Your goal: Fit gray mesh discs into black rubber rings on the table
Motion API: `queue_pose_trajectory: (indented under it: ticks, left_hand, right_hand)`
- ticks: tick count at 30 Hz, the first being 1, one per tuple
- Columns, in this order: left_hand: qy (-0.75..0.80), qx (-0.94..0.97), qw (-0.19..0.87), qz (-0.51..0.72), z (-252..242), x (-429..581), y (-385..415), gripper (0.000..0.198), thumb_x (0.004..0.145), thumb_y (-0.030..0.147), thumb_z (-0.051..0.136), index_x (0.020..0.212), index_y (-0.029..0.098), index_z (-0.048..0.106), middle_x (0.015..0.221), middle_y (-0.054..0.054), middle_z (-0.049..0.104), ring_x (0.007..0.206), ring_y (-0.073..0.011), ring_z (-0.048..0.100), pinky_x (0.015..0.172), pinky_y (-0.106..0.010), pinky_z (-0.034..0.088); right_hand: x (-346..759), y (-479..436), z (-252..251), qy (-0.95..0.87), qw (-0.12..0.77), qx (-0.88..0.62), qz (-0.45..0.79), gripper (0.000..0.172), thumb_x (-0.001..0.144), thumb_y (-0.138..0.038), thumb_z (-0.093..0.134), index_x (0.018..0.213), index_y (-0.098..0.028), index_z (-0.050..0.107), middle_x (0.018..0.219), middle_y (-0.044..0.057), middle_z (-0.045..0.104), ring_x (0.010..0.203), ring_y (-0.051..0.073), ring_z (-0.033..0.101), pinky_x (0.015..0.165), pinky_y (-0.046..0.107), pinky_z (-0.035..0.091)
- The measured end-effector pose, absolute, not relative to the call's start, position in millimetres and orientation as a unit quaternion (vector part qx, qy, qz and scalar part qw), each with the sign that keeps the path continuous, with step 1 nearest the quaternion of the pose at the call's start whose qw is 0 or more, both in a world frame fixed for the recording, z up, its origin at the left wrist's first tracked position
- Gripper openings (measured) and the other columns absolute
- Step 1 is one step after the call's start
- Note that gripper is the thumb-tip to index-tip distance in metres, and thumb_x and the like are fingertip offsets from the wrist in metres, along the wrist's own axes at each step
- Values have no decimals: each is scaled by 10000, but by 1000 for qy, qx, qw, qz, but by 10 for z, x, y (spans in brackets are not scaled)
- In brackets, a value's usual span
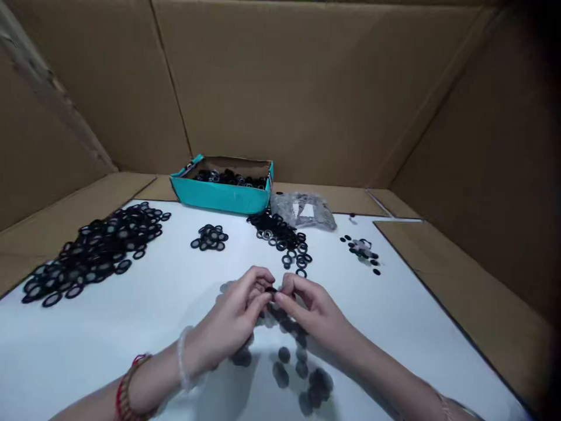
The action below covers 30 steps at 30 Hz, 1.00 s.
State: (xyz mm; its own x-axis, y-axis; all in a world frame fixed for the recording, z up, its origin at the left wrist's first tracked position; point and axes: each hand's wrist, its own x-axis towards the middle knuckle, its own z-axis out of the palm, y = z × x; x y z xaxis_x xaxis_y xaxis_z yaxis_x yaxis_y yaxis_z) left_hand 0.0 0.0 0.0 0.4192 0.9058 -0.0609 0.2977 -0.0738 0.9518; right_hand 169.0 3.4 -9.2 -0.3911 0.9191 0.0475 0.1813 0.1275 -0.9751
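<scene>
Your left hand (232, 318) and right hand (313, 313) meet at the middle of the white tabletop (131, 351), and both sets of fingers are closed on one small black ring (270, 290). Thumb and forefinger from each side pinch its rim. The piece sits just above the tabletop between them, mostly hidden by your fingertips. It looks very light and probably rubbery, so it should flex rather than crack. Small and smooth like that, it could slip, so the outer rim, where you have it, reads as the sensible hold.

Under your wrists lies a loose scatter of dark round discs (302, 374), too blurred to tell rings from flat pieces.

Containers now: at the back stands a shallow teal cardboard box (219, 196), open on top, with a layer of black rings inside, some with a grey glint. Just right of it lies a crumpled clear plastic bag (303, 210), and I cannot tell what it holds.

Out on the tabletop, a big heap of black rings with pale centres (92, 251) spreads on your left and a small cluster of rings (209, 238) sits nearer the middle. Another heap of rings (280, 237) trails from the box toward your hands, and a few tiny black bits (362, 248) lie off to the right. Brown cardboard walls (307, 88) close in all around
</scene>
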Motion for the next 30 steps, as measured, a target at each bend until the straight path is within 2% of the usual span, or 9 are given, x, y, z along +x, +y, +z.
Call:
queue_pose_trajectory:
  ticks: [7,15,26,30]
  left_hand:
    - [425,586,594,351,3,57,-3,117,887,250,417,994,208,441,827,-4,482,736,-132,474,667,-256,386]
    - [430,616,572,329,26,47,6,108,878,243,432,973,210,473,786,5,500,677,-118,449,604,-237,358]
    - [435,550,599,387,69,97,22,63,830,167,479,889,189,470,790,12,490,676,-101,488,635,-221,401]
    - [434,532,609,398,77,102,23,66,825,184,500,884,182,470,765,20,482,669,-100,495,641,-224,403]
  right_hand:
    - [1694,7,-135,-671,412,-378,487,259,862,-258,485,649,-201,349,653,-25,403,619,131,393,588,256,322]
    - [1718,6,-154,-675,424,-381,469,217,866,-245,491,677,-202,393,677,-19,418,637,133,411,613,260,348]
    - [1727,3,-125,-709,415,-377,428,245,856,-218,491,643,-198,372,654,-24,419,609,126,407,573,251,330]
    - [1717,3,-122,-679,417,-393,458,243,865,-250,487,656,-199,375,660,-21,413,624,129,406,595,257,341]
